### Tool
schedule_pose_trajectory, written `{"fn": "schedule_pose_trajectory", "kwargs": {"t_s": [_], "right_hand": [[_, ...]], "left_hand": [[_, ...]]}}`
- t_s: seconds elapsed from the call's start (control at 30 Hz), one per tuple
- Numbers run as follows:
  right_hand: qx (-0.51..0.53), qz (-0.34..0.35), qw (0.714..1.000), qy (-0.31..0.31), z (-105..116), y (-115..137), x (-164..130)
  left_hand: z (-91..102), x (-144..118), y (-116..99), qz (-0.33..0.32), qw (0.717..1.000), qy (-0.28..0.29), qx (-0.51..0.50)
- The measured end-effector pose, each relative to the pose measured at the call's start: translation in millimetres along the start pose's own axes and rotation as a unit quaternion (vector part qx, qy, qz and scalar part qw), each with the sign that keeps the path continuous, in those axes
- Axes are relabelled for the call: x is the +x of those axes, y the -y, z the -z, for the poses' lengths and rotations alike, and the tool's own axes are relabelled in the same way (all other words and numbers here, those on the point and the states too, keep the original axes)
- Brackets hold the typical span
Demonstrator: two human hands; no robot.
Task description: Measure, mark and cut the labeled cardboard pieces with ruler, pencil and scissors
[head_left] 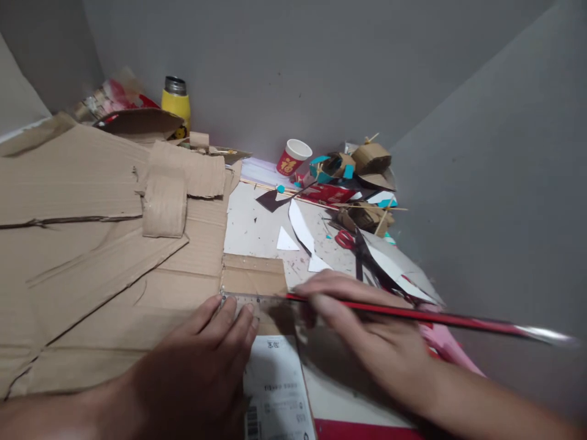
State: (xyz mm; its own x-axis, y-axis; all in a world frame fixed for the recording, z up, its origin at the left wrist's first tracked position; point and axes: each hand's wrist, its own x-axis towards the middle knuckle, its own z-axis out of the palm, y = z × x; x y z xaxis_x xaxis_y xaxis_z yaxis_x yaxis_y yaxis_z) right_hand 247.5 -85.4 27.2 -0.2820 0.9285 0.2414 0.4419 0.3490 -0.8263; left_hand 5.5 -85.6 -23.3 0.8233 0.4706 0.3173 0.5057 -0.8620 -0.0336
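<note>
My left hand (202,348) presses a clear ruler (251,300) down with its fingertips. The ruler lies across a small brown cardboard piece (254,276). In my right hand (367,333), closed in a writing grip, is a red and black pencil (413,315). The pencil's front end meets the cardboard's right edge near the ruler; its exact tip is hard to make out. Its back end is blurred and points right. A white printed label (279,382) sits on the cardboard below the ruler, between my hands.
Large cardboard sheets (82,177) cover the left side. At the back stand a yellow bottle (176,105) and a red paper cup (293,157). Red-handled scissors (346,239), white paper scraps (287,239) and cardboard rolls (371,159) lie to the right. Grey walls (293,61) close in behind and at right.
</note>
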Motion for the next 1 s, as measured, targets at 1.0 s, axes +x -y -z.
{"fn": "schedule_pose_trajectory", "kwargs": {"t_s": [1.0], "right_hand": [[0.053,-0.007,0.999,0.011,-33.2,-38.0,30.9]], "left_hand": [[-10.5,1.4,4.7,-0.018,0.999,-0.015,0.039]]}}
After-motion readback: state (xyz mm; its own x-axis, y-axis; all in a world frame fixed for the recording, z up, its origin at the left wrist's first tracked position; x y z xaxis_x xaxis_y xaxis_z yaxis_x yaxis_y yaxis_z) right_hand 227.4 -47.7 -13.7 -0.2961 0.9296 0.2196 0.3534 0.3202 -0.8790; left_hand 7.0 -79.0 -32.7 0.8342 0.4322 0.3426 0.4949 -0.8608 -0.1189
